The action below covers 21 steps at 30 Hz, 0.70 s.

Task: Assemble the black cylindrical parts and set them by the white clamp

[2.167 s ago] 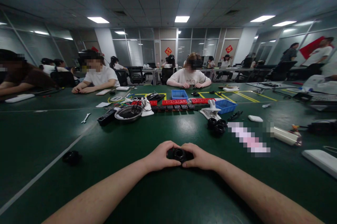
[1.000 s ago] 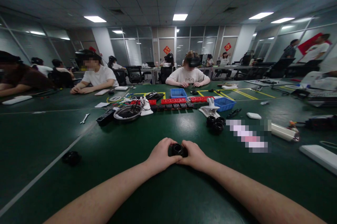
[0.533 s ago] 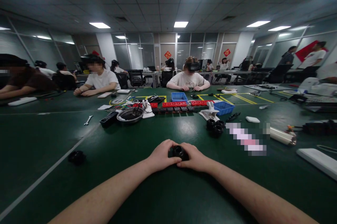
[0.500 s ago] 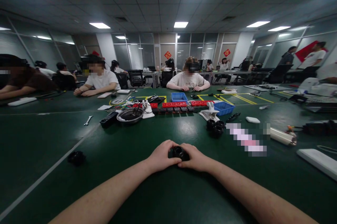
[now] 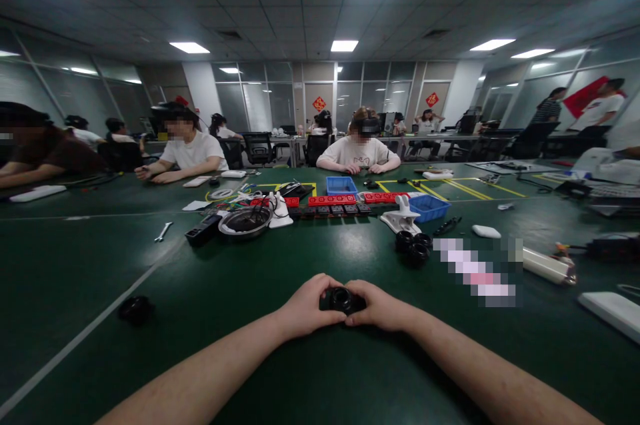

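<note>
Hands and part sit slightly lower in view than half a second ago; grip unchanged. Left hand (image 5: 306, 305) and right hand (image 5: 379, 306) both curl fingers tight around a small black ring-shaped plastic part (image 5: 342, 299), held between them at near centre of the dark green table mat (image 5: 260, 265), its opening facing up toward the camera; long axis not discernible. Bare mat all round; three black rings (image 5: 414, 244) well apart, far right; black disc (image 5: 134, 308) well apart, left.

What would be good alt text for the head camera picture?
Both hands, left hand and right hand, grip a small black ring-shaped part above a green table. Similar black parts, blue bins and seated people lie beyond.
</note>
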{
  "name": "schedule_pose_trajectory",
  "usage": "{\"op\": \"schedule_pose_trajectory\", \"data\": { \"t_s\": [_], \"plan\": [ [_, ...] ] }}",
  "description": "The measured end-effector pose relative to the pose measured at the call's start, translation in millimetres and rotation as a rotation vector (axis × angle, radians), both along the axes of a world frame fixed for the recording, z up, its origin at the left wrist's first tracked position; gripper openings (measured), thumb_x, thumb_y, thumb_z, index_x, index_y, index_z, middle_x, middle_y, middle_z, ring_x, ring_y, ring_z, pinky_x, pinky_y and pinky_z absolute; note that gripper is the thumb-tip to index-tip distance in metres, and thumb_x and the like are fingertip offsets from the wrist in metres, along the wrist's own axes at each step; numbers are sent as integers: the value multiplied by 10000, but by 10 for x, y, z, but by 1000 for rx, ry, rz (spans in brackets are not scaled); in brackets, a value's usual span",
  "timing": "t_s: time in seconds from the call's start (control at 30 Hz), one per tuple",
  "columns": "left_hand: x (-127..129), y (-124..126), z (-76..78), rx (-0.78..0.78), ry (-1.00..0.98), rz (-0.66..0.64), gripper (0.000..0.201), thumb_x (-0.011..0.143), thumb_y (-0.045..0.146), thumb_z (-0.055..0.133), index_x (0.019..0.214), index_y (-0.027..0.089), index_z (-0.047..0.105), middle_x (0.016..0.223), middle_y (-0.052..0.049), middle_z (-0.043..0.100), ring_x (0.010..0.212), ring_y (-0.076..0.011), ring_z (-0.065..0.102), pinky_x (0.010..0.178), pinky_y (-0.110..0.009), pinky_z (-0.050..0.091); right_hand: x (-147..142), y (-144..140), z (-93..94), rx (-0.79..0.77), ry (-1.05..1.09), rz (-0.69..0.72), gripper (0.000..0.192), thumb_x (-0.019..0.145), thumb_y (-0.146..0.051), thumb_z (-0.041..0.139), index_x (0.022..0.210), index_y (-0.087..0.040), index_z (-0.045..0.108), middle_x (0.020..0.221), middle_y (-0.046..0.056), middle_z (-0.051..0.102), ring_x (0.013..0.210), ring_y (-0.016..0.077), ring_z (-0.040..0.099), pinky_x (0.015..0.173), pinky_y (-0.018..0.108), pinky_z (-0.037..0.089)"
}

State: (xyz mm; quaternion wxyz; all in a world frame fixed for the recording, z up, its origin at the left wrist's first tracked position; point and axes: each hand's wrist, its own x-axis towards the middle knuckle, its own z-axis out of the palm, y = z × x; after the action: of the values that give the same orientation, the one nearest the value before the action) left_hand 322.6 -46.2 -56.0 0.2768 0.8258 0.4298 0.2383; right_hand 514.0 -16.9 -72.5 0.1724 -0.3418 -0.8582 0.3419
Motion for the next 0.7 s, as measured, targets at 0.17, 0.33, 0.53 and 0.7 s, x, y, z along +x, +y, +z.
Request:
{"op": "schedule_pose_trajectory", "data": {
  "t_s": [0.17,0.33,0.53,0.7],
  "plan": [
    [35,-43,3,0,0,47,375,618,386,643,918,199,519,848,0,480,733,-150,460,617,-237,371,-24,-17,3,-2,-26,-81,329,528,-287,708,776,-154,539,747,-20,489,695,139,448,583,221,336],
    [115,-130,-1,20,34,180,348,604,361,646,882,198,516,849,-6,498,761,-169,478,616,-248,368,-92,-79,-45,95,-115,-214,389,473,-347,713,676,-169,432,695,-31,462,632,117,416,509,198,276],
    [172,-154,-4,58,79,337,334,583,365,661,827,194,510,833,-13,515,774,-194,496,625,-277,371,-261,-248,-66,350,-279,-478,303,573,-380,624,679,-177,426,705,22,519,629,153,443,534,248,260],
    [158,-122,-44,79,26,323,329,593,361,658,830,185,511,839,-18,512,784,-191,492,649,-279,380,-282,-282,-49,424,-296,-458,326,608,-443,593,745,-168,483,782,54,538,743,208,474,620,295,300]
  ]
}}
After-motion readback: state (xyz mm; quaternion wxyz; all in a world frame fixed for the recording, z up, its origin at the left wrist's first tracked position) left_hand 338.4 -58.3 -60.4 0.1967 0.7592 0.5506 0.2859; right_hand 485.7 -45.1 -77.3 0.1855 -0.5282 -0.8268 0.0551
